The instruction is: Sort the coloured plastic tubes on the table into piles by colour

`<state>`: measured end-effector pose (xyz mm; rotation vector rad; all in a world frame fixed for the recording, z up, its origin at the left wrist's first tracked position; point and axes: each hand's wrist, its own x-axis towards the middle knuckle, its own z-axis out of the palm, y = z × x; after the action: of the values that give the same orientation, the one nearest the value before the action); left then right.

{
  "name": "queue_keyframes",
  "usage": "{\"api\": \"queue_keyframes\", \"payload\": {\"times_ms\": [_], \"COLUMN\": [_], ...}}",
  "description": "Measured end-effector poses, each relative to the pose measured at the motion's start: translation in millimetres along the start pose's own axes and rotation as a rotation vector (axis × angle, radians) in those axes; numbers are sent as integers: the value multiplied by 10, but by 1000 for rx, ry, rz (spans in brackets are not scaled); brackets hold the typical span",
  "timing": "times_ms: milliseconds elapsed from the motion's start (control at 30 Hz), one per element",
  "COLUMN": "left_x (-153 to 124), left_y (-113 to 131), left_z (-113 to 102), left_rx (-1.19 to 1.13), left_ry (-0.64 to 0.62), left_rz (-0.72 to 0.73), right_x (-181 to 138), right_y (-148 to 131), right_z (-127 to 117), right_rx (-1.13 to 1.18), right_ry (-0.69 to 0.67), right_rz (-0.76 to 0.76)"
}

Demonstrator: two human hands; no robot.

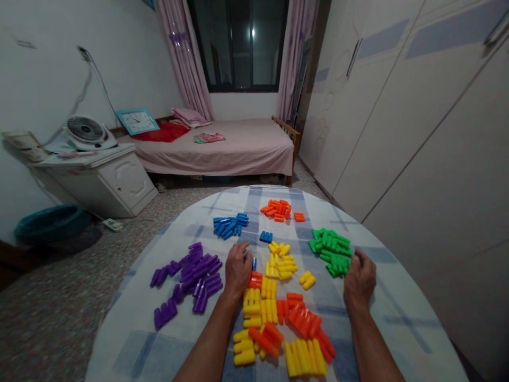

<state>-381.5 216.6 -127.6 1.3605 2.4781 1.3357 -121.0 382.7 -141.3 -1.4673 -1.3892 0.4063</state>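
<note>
My left hand [237, 269] rests over the middle of the table, fingers curled and closed at a small blue plastic block [254, 263]. Just below its fingertips lie red-orange blocks [255, 279] and a column of yellow blocks [252, 301]. At the right, my right hand [360, 278] has its fingers bent in against the edge of a pile of green ribbed blocks [332, 249]; its fingertips are partly hidden. Between the hands is a loose group of yellow blocks [281, 263]. Nearer me, more orange blocks [304, 320] and a yellow row [305, 357] lie together.
A round table with a checked cloth [131, 323] carries purple blocks [201, 270] at left, a blue pile [230, 225] and an orange pile [277, 209] at the back. Beyond are a bed [246, 143], a white cabinet [123, 180] with a fan [85, 130], and a wardrobe [417, 132].
</note>
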Motion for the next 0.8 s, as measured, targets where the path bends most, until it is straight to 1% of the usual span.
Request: {"api": "queue_keyframes", "payload": {"times_ms": [67,133,200,300,367,400,467,533,600,667,800], "left_x": [-33,-61,-71,-42,11,49,147,266,388,498,667], "left_y": [77,154,213,265,294,312,358,409,452,474,452], "left_z": [-92,-156,-186,-198,-209,-214,-209,-162,-66,55,242], "left_rx": [252,422,506,569,572,564,536,503,479,483,536], "left_ry": [-52,-160,-266,-353,-348,-314,-207,-133,-145,-230,-468], "left_rz": [-11,-37,-39,-29,-46,-59,-69,-38,23,96,230], "right_x": [-2,-3,-3,-3,-4,-5,-7,-9,-10,-11,-12], "right_y": [3,6,10,17,19,19,11,-3,-18,-27,-22], "right_z": [4,11,17,24,28,29,29,26,20,15,20], "right_rx": [4,12,19,24,23,21,18,15,12,7,-12], "right_ry": [-8,-14,-19,-27,-30,-29,-20,-13,-15,-20,-18], "right_rz": [7,3,-1,7,15,17,20,26,26,15,16]}}
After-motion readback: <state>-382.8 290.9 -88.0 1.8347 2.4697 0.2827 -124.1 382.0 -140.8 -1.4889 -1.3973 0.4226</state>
